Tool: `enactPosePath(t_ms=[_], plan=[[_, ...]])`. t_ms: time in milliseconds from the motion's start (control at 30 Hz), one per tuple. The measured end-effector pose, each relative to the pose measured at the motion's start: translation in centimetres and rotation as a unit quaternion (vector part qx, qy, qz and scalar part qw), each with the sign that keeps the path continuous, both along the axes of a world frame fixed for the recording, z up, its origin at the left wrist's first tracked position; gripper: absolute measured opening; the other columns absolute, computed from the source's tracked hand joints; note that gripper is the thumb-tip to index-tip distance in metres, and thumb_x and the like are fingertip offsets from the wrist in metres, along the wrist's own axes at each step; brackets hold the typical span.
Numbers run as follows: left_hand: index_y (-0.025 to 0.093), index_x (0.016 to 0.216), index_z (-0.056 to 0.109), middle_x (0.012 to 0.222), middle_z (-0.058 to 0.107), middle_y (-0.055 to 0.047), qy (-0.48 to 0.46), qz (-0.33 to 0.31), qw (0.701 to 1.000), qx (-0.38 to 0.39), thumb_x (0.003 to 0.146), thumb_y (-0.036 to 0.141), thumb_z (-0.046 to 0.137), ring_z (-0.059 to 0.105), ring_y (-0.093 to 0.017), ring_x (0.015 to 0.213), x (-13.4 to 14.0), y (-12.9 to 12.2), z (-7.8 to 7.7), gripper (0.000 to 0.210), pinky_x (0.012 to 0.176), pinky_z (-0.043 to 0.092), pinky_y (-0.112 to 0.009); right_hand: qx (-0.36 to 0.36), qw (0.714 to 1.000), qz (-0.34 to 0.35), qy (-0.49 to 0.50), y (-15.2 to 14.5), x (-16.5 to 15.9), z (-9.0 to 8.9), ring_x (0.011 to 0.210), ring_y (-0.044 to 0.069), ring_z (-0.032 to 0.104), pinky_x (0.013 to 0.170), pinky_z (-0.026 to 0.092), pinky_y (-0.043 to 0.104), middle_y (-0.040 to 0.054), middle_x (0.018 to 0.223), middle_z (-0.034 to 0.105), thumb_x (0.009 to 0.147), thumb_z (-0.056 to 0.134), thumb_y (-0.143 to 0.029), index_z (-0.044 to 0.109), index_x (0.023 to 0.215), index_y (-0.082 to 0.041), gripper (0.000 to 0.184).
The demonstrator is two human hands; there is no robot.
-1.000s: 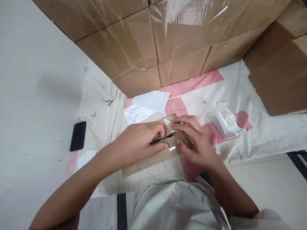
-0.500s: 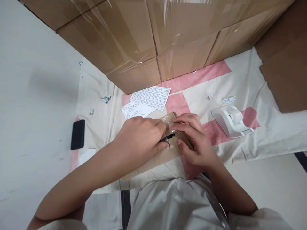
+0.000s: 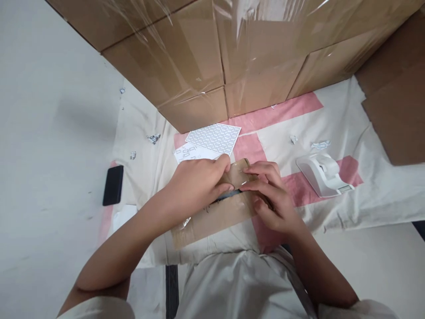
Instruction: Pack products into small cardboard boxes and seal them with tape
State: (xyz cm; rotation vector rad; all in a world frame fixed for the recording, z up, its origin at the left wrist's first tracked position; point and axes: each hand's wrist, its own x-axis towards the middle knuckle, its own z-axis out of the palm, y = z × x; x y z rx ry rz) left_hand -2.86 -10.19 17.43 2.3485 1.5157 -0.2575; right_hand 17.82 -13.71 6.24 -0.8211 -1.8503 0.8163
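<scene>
A small taped cardboard box (image 3: 229, 208) lies in front of me, its top showing a dark gap between two flaps. Thumb and curled fingers of my left hand (image 3: 195, 184) close on the far flap (image 3: 239, 175), beside the gap. My right hand (image 3: 274, 195) grips the box's right end, fingertips on the far flap and at the gap, thumb on the near side. Clear tape glints on the flap and at the box's near left corner. What lies inside the gap is too dark to make out.
Large taped cartons (image 3: 186, 66) stand stacked behind the label sheets (image 3: 215, 137). To the right are a white tape dispenser (image 3: 320, 175) and a brown cardboard piece (image 3: 395, 97). A black phone (image 3: 113, 185) lies left. Crumpled scraps (image 3: 153, 138) dot the pink-and-white cloth (image 3: 279, 128).
My left hand has shifted up and left along the far flap, uncovering more of the box's near part and the gap. My right fingers have moved slightly. The whole view has shifted a little.
</scene>
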Motion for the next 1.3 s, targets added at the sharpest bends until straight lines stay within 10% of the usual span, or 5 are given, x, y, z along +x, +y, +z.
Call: enactPosePath(t_ms=[200, 367, 667, 1000, 1300], plan=[[0.027, 0.105, 0.053, 0.075, 0.063, 0.006, -0.13, 0.095, 0.984, 0.069, 0.095, 0.034, 0.056, 0.059, -0.016, 0.067, -5.2, 1.0, -1.1, 0.012, 0.063, 0.036, -0.028, -0.014, 0.998, -0.011, 0.056, -0.4, 0.1, -0.9, 0.129, 0.031, 0.051, 0.109, 0.044, 0.054, 0.0085, 0.133, 0.058, 0.09, 0.059, -0.023, 0.07, 0.117, -0.029, 0.03], [0.025, 0.102, 0.059, 0.075, 0.062, 0.003, -0.144, 0.258, 0.948, 0.115, 0.09, 0.041, 0.06, 0.058, -0.017, 0.071, -13.9, 2.0, -5.6, 0.021, 0.071, 0.042, -0.029, -0.162, 0.961, -0.051, 0.22, 0.2, 0.5, -4.0, 0.128, 0.032, 0.057, 0.104, 0.052, 0.051, 0.0097, 0.145, 0.054, 0.095, 0.05, -0.059, 0.064, 0.133, -0.03, 0.049], [0.025, 0.128, 0.065, 0.117, 0.066, -0.005, -0.136, 0.163, 0.975, 0.067, 0.1, 0.036, 0.045, 0.064, -0.017, 0.09, -15.1, 2.6, -13.7, 0.036, 0.085, 0.049, -0.03, -0.306, 0.936, -0.084, 0.155, 1.1, -0.4, -5.7, 0.119, 0.032, 0.064, 0.104, 0.051, 0.047, 0.0075, 0.128, 0.07, 0.093, 0.056, -0.064, 0.07, 0.128, -0.029, 0.052], [0.023, 0.108, 0.067, 0.119, 0.065, -0.009, -0.105, 0.016, 0.994, 0.029, 0.098, 0.025, 0.044, 0.06, -0.024, 0.109, -14.0, 6.6, -13.2, 0.025, 0.083, 0.046, -0.033, -0.328, 0.93, -0.081, 0.147, 1.2, -0.2, -6.3, 0.12, 0.031, 0.064, 0.106, 0.051, 0.046, 0.0071, 0.131, 0.069, 0.092, 0.059, -0.059, 0.07, 0.126, -0.027, 0.048], [0.022, 0.094, 0.063, 0.103, 0.068, -0.004, -0.134, 0.021, 0.991, -0.005, 0.092, 0.03, 0.051, 0.065, -0.02, 0.093, -14.4, 6.9, -12.5, 0.014, 0.085, 0.049, -0.031, -0.298, 0.942, -0.068, 0.142, 1.2, -0.2, -5.8, 0.117, 0.03, 0.065, 0.103, 0.052, 0.045, 0.0064, 0.131, 0.069, 0.096, 0.055, -0.055, 0.069, 0.127, -0.028, 0.043]])
